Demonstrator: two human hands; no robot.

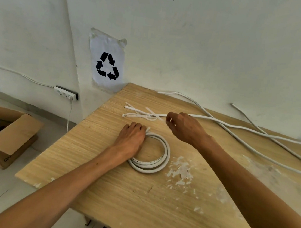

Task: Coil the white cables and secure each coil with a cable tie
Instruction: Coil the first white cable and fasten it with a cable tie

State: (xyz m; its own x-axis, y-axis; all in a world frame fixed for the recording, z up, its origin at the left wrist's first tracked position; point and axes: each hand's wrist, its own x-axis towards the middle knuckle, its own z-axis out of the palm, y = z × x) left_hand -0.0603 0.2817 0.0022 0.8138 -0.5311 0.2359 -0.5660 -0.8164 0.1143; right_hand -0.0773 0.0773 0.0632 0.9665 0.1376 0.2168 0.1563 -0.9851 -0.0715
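A pale wooden worktop [95, 145] fills the lower right, its grain scuffed and flecked with white paint patches [181, 169], and it is pushed into the corner of a white wall [208, 36] that carries a taped paper recycling sign [107, 62]. The worktop's left edge runs diagonally toward the viewer; beyond it lies light floor with an open cardboard box [5, 140], and a power strip [66, 93] is fixed low on the wall. A coiled white cable [157, 163] lies flat near the middle of the worktop. The left hand [130, 139] curls its fingers over the coil's far side, holding it down. The right hand [183, 126] hovers just beyond the coil, fingers bent and pinching a thin white cable tie [169, 119]. More loose cable ties [138, 113] lie in a small heap by the far corner. Uncoiled white cables [245, 135] trail across the right side along the wall.
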